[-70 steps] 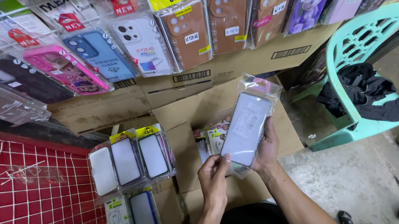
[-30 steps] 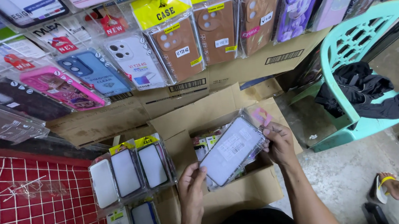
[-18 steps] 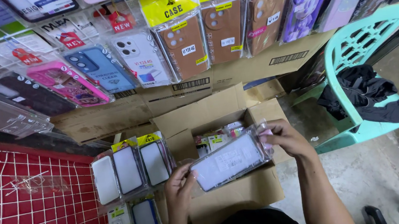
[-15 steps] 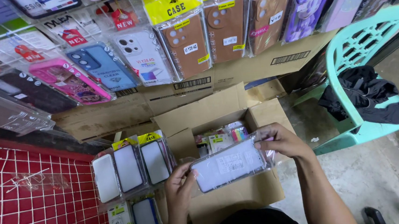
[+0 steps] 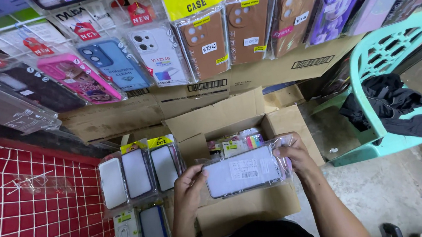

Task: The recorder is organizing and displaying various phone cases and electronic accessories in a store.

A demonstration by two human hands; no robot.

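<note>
Hands held a bagged clear phone case [image 5: 243,171] level over the open cardboard box [image 5: 231,119], left hand [image 5: 188,187] fingers clamped at nine o'clock, right hand [image 5: 292,152] fingers at three.

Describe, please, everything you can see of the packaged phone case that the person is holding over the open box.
The packaged phone case is a pale, whitish-lilac case sealed in a glossy clear plastic sleeve, with a small white barcode sticker on its face. It lies flat and lengthwise, level, just above the open cardboard box. The left hand grips its left end, and the right hand pinches its right end, where the crinkled sleeve sticks out past the case.
</note>
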